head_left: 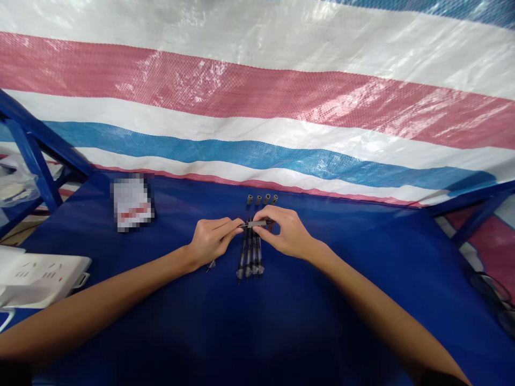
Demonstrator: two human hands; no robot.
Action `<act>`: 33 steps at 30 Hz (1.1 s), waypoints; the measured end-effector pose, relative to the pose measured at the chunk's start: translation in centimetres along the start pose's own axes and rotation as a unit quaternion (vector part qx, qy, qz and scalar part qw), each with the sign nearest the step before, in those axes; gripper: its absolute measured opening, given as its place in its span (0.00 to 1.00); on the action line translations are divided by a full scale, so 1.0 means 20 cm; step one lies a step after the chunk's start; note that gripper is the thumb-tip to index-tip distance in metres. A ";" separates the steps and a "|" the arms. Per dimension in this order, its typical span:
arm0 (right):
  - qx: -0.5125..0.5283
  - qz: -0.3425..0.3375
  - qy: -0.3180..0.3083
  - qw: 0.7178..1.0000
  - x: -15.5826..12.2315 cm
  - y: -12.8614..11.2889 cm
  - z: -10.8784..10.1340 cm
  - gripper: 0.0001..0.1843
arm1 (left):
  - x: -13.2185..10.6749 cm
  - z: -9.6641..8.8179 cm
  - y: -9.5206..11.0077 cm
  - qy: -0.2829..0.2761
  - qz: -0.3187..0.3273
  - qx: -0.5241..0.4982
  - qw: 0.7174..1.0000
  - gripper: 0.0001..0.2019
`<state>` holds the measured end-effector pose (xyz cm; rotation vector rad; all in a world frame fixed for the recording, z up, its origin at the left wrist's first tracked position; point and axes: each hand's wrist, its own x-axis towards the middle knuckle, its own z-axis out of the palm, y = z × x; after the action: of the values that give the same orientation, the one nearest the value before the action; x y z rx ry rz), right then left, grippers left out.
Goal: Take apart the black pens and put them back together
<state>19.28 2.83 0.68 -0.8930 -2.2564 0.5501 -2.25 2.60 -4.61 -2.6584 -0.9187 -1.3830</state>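
Gray sleeve (257, 224) is held closest to my camera: the right hand (287, 230) pinches it, while the left hand (214, 238) grips a thin dark rod (245, 225) at its left end; I can't tell how far in. Below, I see slim dark sticks (248, 254) side by side on the blue table (169, 332). Beyond sit four short gray cylinders (258, 200), then a striped sheet (257, 96).
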 end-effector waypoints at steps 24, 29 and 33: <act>0.069 -0.010 0.094 0.993 0.01 0.01 0.01 0.03 | 0.01 0.00 -0.01 -0.021 -0.050 -0.005 0.999 0.07; 0.041 0.011 0.115 0.992 0.01 0.02 -0.01 0.10 | 0.02 -0.01 0.00 -0.023 -0.058 0.000 0.998 0.08; 0.030 0.004 0.123 0.992 0.01 0.03 -0.03 0.13 | 0.03 -0.01 0.00 -0.023 -0.054 -0.004 0.998 0.07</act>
<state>19.87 3.39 0.79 -0.8882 -2.0046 0.4796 -2.09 2.74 -4.07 -2.6950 -1.0787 -1.3534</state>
